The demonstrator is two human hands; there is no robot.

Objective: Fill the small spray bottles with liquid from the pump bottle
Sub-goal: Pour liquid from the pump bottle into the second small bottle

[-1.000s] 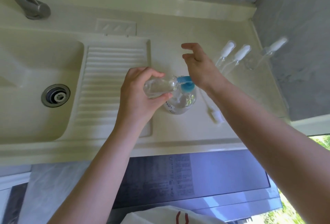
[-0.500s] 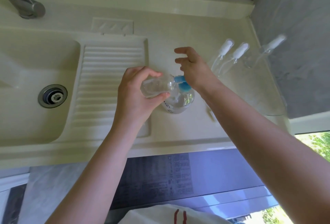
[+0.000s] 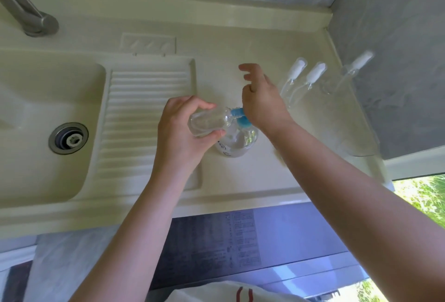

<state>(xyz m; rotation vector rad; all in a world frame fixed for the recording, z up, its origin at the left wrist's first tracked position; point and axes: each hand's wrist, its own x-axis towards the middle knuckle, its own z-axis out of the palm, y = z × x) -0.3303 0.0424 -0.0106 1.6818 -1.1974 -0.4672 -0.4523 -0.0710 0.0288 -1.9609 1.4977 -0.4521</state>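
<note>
Left hand (image 3: 183, 133) grips a small clear bottle (image 3: 209, 120) tipped sideways, its mouth right at the blue nozzle (image 3: 237, 112). Right hand (image 3: 262, 104) rests on the pump, fingers loosely spread; whether it's pressing, can't tell. The pump bottle (image 3: 237, 143) stands on the counter (image 3: 265, 176), three capped sprayers (image 3: 313, 76) behind.

Left hand (image 3: 183, 133) gripping spray bottle (image 3: 209, 121), right hand (image 3: 262, 106) — on pump bottle (image 3: 237, 141)
</note>
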